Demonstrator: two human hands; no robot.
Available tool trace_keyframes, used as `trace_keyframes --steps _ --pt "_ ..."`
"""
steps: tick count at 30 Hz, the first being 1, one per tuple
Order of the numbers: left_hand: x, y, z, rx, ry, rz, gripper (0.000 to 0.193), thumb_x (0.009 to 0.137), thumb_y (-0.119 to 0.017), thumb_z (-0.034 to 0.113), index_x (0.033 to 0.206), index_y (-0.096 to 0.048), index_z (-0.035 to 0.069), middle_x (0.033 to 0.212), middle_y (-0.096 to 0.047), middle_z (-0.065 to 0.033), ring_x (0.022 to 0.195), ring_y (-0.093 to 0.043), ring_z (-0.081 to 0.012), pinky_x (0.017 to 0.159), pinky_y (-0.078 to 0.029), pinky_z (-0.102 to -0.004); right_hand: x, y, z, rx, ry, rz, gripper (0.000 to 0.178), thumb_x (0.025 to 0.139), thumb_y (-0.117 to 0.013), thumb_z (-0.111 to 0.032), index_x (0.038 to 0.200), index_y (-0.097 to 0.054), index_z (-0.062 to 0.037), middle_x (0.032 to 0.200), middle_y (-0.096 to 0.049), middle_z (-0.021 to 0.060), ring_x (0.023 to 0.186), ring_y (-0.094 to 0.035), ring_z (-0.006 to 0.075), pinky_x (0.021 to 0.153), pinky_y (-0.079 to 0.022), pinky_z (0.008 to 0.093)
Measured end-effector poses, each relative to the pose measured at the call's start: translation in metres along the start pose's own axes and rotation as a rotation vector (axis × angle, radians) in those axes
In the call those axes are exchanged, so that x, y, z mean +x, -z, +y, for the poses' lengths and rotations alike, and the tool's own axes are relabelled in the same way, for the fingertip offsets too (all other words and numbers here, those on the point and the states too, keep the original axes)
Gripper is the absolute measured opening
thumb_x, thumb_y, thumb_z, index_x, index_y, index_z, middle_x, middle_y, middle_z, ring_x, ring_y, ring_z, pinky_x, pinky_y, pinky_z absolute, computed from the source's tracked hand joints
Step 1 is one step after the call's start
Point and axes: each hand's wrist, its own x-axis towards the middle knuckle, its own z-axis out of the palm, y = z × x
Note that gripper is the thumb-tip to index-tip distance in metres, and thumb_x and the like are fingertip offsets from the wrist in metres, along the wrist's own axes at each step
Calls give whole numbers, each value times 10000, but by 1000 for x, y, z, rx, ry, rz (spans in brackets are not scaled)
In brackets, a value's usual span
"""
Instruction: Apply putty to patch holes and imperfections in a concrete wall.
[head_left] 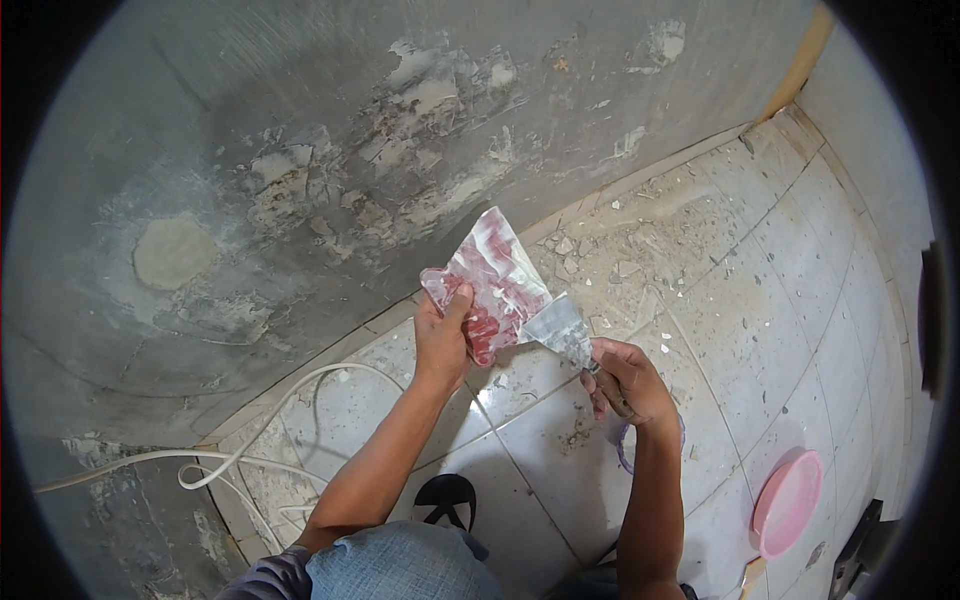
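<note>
My left hand (438, 345) is closed round the red end of a plastic putty spreader (492, 265), its broad face smeared with white putty. In my right hand (637, 385) is a putty knife (562, 328), gripped by its handle, with a whitish coat on the metal blade. The knife's blade touches or overlaps the spreader's lower right corner. Both tools are held above the tiled floor, close to a grey wall (330, 60) with rough, flaking spots and a round pale patch (175, 252) at the left.
Plaster crumbs (620, 265) litter the white floor tiles along the wall. A pink basin (790, 505) sits at the right. Beneath my right wrist shows part of a purple-rimmed container (626, 450). A pale cable (235, 463) loops across the lower left, near my black sandal (446, 490).
</note>
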Motion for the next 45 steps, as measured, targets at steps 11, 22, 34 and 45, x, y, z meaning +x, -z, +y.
trace_keyframes --steps 11,22,34,45 --pt "-26 5 -19 577 -129 -106 219 916 -587 217 996 -589 13 757 -579 23 663 -496 -54 621 -431 -232 19 -5 10 184 39 30 315 925 -513 -242 1091 -556 23 659 -555 45 399 -446 78 383 -464 247" --pt "-24 10 -10 632 115 -159 215 907 -602 199 1034 -580 26 804 -597 8 638 -535 -55 566 -460 -221 22 29 -20 235 195 33 296 946 -485 -235 1109 -546 4 678 -562 61 400 -452 107 411 -472 268" --pt "-16 33 -15 131 350 -55 231 898 -594 145 1104 -545 53 997 -634 -56 864 -635 -175 781 -537 -346 137 73 -96 102 454 635 249 970 -417 -217 1069 -519 -13 833 -562 85 582 -532 145 504 -538 322" --pt "-9 53 -8 119 403 15 239 909 -563 123 1136 -542 51 1007 -637 -58 870 -638 -182 787 -537 -355 191 36 -106 125 535 758 317 872 -427 -61 1155 -491 65 819 -555 156 519 -560 204 424 -567 359"
